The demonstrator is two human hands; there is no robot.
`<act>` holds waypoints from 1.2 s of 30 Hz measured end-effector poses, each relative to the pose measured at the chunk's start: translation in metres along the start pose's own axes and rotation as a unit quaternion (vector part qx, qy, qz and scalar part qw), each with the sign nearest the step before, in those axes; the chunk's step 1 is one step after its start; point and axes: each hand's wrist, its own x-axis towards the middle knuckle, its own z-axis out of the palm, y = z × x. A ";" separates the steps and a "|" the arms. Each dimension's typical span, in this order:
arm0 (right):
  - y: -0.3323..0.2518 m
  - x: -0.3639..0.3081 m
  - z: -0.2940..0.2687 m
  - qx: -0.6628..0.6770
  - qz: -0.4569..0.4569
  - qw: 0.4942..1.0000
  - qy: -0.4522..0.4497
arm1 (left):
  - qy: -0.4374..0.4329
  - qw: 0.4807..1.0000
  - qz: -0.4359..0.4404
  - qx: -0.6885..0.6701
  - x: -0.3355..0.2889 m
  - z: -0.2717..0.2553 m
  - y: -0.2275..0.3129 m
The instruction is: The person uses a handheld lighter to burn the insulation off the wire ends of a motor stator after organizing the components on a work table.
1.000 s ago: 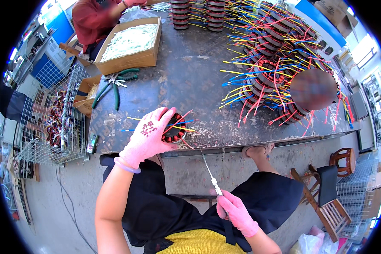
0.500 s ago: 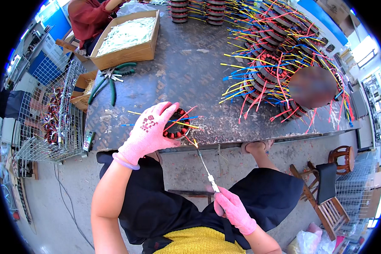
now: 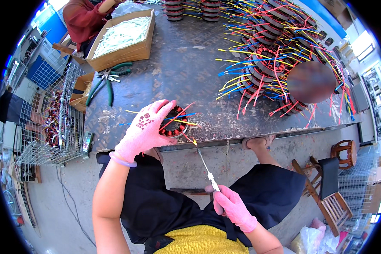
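My left hand (image 3: pixel 140 130), in a pink glove, grips a small ring-shaped motor stator (image 3: pixel 183 128) at the table's near edge. Red coils line the stator's inside, and red, yellow and blue wire ends stick out around it. Gloved in pink too, my right hand (image 3: pixel 233 207) is closed round the white handle of a slim tool (image 3: pixel 213 182). The tool's thin metal shaft points up and left. Its tip meets a wire end (image 3: pixel 193 142) from the stator, where a bright yellow-orange spot shows; I cannot tell what that spot is.
Stacked stators (image 3: pixel 262 72) with splayed wires fill the table's right. A cardboard box (image 3: pixel 127 54) of pale sleeves and green-handled pliers (image 3: pixel 110 86) are at left. A wire basket (image 3: pixel 65 122) stands beside the table, a wooden chair (image 3: pixel 321 194) at right. Another person's red sleeve (image 3: pixel 82 23) shows far left.
The whole view has shifted slightly. Both hands keep their grips on the stator and the tool, and the tool's tip stays at the wire end.
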 end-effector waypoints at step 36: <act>0.006 0.000 -0.005 -0.023 -0.011 1.000 0.008 | -0.001 1.000 0.009 -0.007 0.001 0.004 0.002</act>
